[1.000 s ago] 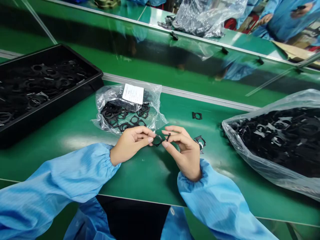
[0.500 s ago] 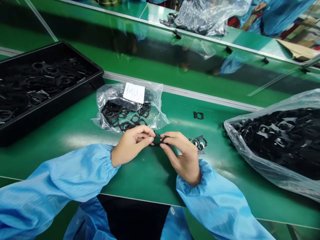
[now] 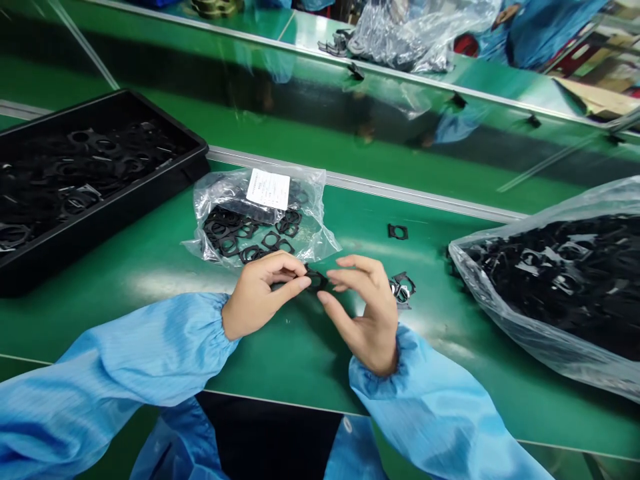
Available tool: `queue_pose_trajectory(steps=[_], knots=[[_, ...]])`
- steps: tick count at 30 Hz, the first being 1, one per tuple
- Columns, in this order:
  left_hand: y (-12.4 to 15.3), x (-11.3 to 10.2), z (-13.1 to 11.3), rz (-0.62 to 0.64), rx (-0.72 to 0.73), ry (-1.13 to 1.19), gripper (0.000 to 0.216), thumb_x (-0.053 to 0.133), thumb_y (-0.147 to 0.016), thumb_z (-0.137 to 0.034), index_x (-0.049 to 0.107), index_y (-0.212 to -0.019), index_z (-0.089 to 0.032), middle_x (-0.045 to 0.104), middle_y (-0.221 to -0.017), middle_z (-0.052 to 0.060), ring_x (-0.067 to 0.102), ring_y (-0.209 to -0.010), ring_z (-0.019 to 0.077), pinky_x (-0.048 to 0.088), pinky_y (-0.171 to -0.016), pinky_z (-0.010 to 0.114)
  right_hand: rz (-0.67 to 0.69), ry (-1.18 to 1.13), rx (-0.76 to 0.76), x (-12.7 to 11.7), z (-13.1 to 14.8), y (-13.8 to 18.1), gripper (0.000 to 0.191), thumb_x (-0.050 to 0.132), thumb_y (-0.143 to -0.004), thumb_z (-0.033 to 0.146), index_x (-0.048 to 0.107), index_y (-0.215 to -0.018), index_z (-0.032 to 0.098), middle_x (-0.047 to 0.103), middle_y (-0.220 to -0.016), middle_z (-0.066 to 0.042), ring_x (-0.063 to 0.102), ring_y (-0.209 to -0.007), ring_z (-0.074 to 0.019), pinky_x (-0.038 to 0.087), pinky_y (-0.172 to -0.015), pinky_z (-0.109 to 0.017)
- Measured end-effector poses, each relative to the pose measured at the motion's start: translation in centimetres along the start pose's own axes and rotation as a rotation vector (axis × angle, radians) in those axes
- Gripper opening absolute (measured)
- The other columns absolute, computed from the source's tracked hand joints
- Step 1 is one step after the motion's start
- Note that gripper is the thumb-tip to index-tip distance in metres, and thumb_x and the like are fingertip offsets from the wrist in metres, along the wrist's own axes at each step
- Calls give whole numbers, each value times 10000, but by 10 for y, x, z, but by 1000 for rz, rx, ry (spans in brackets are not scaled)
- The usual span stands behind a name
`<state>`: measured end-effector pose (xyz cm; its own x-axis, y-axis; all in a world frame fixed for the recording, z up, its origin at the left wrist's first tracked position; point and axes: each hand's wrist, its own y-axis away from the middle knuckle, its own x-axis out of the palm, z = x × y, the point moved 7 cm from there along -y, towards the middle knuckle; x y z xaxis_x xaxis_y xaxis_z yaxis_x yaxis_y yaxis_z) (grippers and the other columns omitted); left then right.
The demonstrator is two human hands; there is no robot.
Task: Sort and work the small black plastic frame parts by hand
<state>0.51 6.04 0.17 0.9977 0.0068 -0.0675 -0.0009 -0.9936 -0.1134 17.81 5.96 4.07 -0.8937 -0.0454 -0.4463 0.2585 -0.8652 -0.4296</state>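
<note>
Between thumb and fingers, my left hand (image 3: 265,290) pinches a black plastic ring-shaped part (image 3: 320,280) with a round opening. To its right, my right hand (image 3: 363,307) is off the part, thumb and fingers spread apart. A few loose black and silvery parts (image 3: 403,290) lie on the table just beyond my right hand. One flat black frame with a round hole (image 3: 399,231) lies farther back. Behind my left hand rests a clear plastic bag (image 3: 320,230) with a white label (image 3: 269,189), with several black rings in it.
A black tray (image 3: 165,160) full of dark parts stands at the left. At the right lies a large open clear bag (image 3: 480,293) heaped with black parts. A clear partition with a metal rail (image 3: 390,193) runs along the back; a person's blue sleeve (image 3: 555,30) shows beyond it.
My right hand has let go of the ring-shaped part and opened its fingers. My left hand keeps its hold in nearly the same place.
</note>
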Motion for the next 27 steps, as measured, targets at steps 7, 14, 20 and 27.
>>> queue_pose_trajectory(steps=[7, 14, 20, 27], knots=[[-1, 1, -1, 37, 26, 60, 135, 751, -874, -313, 711, -838, -189, 671, -902, 38, 682, -856, 148, 613, -802, 234, 212, -503, 465, 23, -34, 4, 309, 804, -860, 393, 748, -1115, 228, 771, -991, -63, 740, -890, -195, 634, -873, -350], [3, 11, 3, 125, 1, 52, 84, 696, -917, -258, 694, -860, -196, 701, -959, 57, 707, -901, 161, 606, -825, 233, 213, -850, 626, 22, -41, 5, 324, 926, -713, 368, 812, -975, 215, 766, -823, -19, 667, -645, -115, 600, -694, -276], [6, 13, 8, 153, 5, -23, 110, 636, -963, -293, 656, -894, -209, 676, -985, 48, 681, -921, 161, 579, -830, 230, 146, -914, 727, 23, -50, 10, 302, 941, -676, 356, 826, -903, 193, 772, -757, -11, 632, -573, -89, 564, -626, -247], [5, 10, 8, 110, 77, -56, 63, 680, -918, -232, 697, -868, -198, 685, -958, 48, 684, -908, 154, 593, -804, 213, 109, -898, 764, 22, -50, 10, 325, 965, -624, 350, 778, -813, 161, 776, -725, -14, 659, -550, -88, 549, -591, -218]])
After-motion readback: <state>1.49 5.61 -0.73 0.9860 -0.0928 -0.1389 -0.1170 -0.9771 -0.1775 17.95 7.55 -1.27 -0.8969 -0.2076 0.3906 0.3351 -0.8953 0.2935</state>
